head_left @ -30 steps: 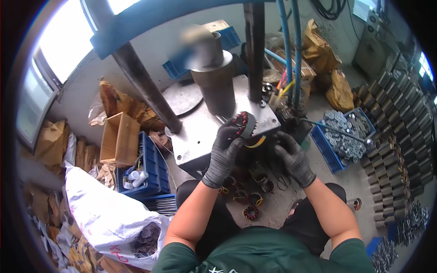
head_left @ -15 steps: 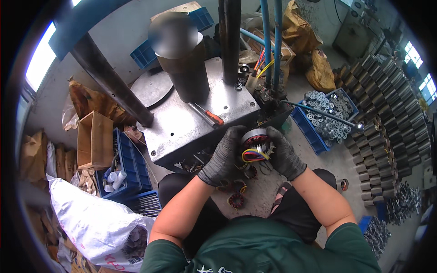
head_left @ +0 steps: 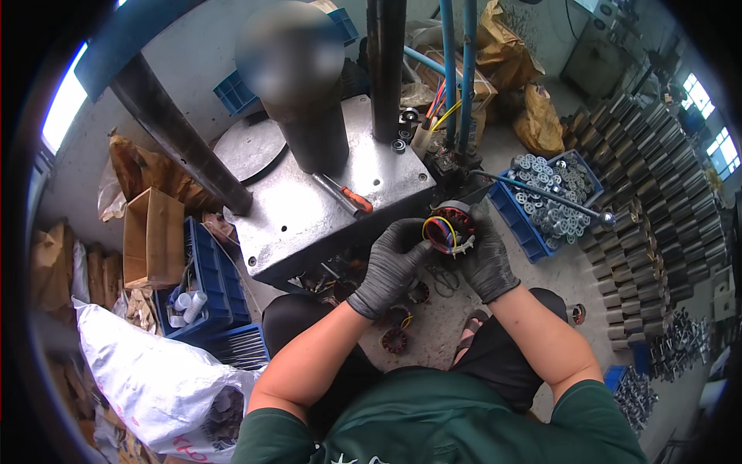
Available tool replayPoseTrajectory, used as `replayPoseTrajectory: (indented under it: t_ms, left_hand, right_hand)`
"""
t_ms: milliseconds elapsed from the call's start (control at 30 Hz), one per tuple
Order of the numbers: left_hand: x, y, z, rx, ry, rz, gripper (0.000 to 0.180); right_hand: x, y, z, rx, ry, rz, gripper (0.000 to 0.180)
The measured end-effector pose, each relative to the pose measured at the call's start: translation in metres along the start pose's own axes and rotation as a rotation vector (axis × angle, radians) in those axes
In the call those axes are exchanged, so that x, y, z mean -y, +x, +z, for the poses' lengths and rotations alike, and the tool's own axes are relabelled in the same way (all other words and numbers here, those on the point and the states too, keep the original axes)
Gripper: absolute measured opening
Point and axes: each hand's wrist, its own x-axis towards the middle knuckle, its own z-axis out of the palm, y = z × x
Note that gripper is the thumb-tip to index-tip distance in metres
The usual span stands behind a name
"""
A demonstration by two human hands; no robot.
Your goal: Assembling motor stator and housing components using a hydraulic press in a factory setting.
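Cluttered workshop floor, steel press table (head_left: pixel 325 209) ahead; left hand (head_left: pixel 389 267) and right hand (head_left: pixel 487 259), both gloved, clasp a wound motor stator (head_left: pixel 450 230) with coloured wires.

Bright daylight, window glare upper left, fisheye-bent edges.

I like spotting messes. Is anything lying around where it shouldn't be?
Yes. Several wound motor parts lie loose on the floor by the person's legs, not in a crate. A red-handled screwdriver rests loose on the press table.
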Motion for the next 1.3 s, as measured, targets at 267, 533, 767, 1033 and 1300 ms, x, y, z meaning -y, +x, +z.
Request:
replayPoseTrajectory:
  t_ms: [267,533,767,1033,1300]
  left_hand:
    - [-0.012,-0.003,0.012,-0.099,0.565,0.527,0.029]
    - [-0.019,0.010,0.008,-0.091,0.860,0.765,0.029]
    - [-0.008,0.008,0.004,-0.152,0.665,0.585,0.041]
    - [-0.014,0.013,0.000,-0.012,0.151,0.109,0.054]
    - [-0.010,0.013,0.000,-0.141,0.339,0.111,0.043]
  right_hand:
    - [-0.007,0.000,0.001,-0.124,-0.058,0.043,0.042]
    - [-0.015,-0.002,-0.006,-0.061,-0.140,0.051,0.041]
    - [-0.009,-0.008,0.005,-0.030,-0.274,-0.004,0.046]
    - [-0.006,-0.016,0.005,0.030,-0.395,-0.104,0.052]
    - [-0.017,-0.026,0.023,0.042,-0.596,-0.145,0.069]
